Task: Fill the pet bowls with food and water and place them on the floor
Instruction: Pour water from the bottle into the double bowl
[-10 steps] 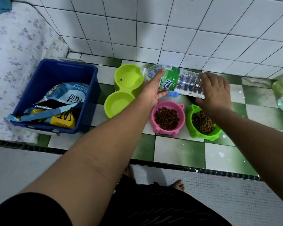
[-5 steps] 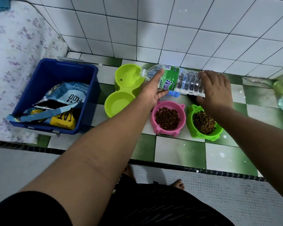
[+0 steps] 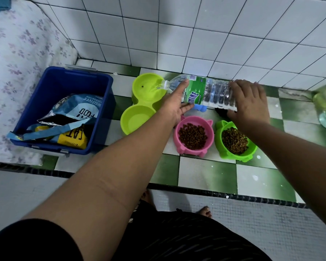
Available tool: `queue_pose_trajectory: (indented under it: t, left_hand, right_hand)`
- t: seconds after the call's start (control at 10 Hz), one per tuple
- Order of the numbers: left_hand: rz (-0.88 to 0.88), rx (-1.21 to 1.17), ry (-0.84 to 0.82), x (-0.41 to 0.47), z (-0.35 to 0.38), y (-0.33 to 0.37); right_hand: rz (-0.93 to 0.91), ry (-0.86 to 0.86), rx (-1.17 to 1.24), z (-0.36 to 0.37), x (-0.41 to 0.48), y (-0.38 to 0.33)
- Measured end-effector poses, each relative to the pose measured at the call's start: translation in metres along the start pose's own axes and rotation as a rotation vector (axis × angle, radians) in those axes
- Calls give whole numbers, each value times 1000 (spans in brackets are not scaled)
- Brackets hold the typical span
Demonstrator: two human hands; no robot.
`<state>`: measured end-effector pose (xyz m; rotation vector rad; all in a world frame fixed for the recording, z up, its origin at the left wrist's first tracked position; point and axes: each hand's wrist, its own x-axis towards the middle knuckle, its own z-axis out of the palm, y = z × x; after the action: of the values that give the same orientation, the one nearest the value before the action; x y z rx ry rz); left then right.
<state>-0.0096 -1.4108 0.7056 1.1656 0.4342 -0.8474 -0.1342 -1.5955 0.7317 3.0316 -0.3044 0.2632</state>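
Landmark: the lime double bowl [image 3: 142, 104], set on the green-and-white checked ledge [image 3: 205, 170] against the tiled wall.
Water bottle [image 3: 205, 93]: held nearly level just right of the double bowl, its open mouth over the far well — water is seen running in.
Left hand [image 3: 174, 108]: placed under the bottle's neck end, thumb up against the green label, fingers curled beneath it.
Right hand [image 3: 249, 102]: laid over the bottle's base, fingers wrapped on it.
Pink bowl [image 3: 194, 136]: right of the double bowl's near well, filled with kibble.
Green bowl [image 3: 235, 141]: further right, just beside the pink one — also filled with kibble.
Blue bin [image 3: 62, 110]: left of the double bowl, with cat food bags [image 3: 73, 117] lying inside.
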Motion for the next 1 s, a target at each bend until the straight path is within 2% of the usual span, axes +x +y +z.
queue_pose_trajectory:
  t: [0.6,1.0]
  left_hand:
    - [-7,-22,-25,-10,-1,5]
    - [36,34,-22,-16,-10,20]
  right_hand:
    - [5,15,-31,-7,-6,-4]
    - [136,29,-16,-5,-13,-30]
